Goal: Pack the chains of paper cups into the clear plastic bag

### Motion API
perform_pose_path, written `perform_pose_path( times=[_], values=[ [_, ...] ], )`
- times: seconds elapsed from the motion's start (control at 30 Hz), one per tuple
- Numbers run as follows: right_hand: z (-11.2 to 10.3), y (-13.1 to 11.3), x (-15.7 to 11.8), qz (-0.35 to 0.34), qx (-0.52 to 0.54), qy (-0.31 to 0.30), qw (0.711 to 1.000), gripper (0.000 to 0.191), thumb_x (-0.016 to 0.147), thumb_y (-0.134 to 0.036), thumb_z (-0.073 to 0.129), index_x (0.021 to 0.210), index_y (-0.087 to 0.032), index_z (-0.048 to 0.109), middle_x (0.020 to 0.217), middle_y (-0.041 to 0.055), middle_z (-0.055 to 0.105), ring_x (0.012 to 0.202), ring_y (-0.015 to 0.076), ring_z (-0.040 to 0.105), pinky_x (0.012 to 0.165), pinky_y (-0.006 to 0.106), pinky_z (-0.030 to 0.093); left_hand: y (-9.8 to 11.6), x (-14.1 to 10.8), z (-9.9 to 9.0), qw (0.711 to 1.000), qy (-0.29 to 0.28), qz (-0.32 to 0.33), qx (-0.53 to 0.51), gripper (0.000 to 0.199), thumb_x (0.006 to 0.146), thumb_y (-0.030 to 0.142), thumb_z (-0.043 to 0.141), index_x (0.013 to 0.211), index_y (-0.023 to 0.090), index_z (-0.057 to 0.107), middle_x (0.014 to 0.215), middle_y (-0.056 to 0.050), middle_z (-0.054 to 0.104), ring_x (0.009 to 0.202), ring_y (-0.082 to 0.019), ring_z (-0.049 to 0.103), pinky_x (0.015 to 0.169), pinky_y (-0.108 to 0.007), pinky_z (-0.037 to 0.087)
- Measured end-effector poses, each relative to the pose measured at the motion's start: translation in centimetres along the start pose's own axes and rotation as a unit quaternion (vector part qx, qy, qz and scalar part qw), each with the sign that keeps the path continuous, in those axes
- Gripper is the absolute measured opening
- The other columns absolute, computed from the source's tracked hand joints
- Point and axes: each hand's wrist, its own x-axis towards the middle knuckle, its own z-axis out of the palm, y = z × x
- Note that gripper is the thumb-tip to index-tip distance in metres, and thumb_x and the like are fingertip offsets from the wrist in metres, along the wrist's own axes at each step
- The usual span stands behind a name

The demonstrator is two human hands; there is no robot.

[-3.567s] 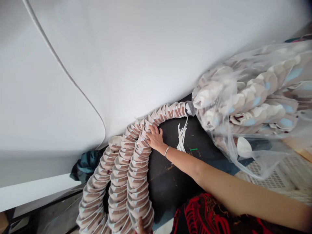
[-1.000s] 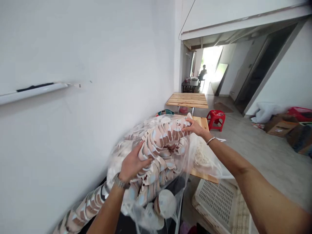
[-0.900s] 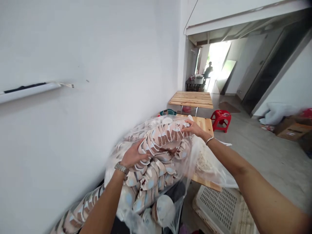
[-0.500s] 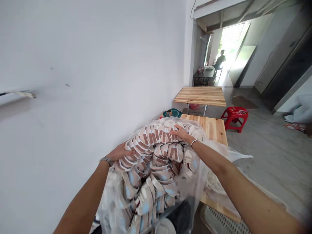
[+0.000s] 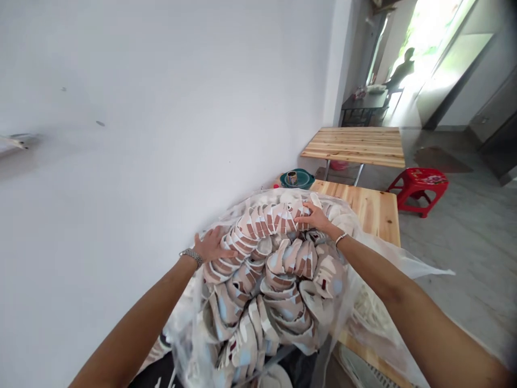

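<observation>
The left hand (image 5: 212, 245) and right hand (image 5: 315, 218) lie spread on the nested paper cones (image 5: 278, 275), clamping nothing. So loosely held, the cones could slump and slip from the plastic bag (image 5: 388, 258).

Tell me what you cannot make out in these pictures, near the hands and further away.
All in the head view:
- Bottom of the plastic bag: cut off by the lower edge.
- What lies under the left hand and right hand: hidden by the hands.
- Inner layers of the nested cones: hidden by the outer ones.
- The person far off: dark against the bright doorway.
- Inside of the mug: too small.
</observation>
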Motion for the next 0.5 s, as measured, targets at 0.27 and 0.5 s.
perform_pose_path(
  times=[0.27, 0.5],
  values=[
    [0.0, -0.1, -1.3, -0.006, 0.044, 0.002, 0.999, 0.078, 0.050, -0.060, 0.094, 0.113, -0.020, 0.072, 0.108, 0.0072, 0.073, 0.096, 0.0293, 0.067, 0.088, 0.044, 0.058, 1.6, -4.0, 0.8, 0.999, 0.028, 0.046, -0.007, 0.096, 0.084, 0.082, 0.055, 0.158, 0.021, 0.048, 0.174, -0.013, 0.027, 0.162, -0.041, 0.019, 0.131, -0.061, 0.018],
    [-2.2, 2.8, -4.6, -0.039, 0.099, -0.001, 0.994, 0.065, 0.045, -0.054, 0.098, 0.098, -0.025, 0.072, 0.100, 0.0059, 0.072, 0.090, 0.0265, 0.065, 0.079, 0.039, 0.058, 5.6, -8.8, 3.3, 0.963, 0.056, 0.122, -0.232, 0.058, 0.104, 0.055, 0.036, 0.137, 0.019, 0.067, 0.149, -0.009, 0.063, 0.141, -0.027, 0.055, 0.127, -0.042, 0.036]
  ],
)
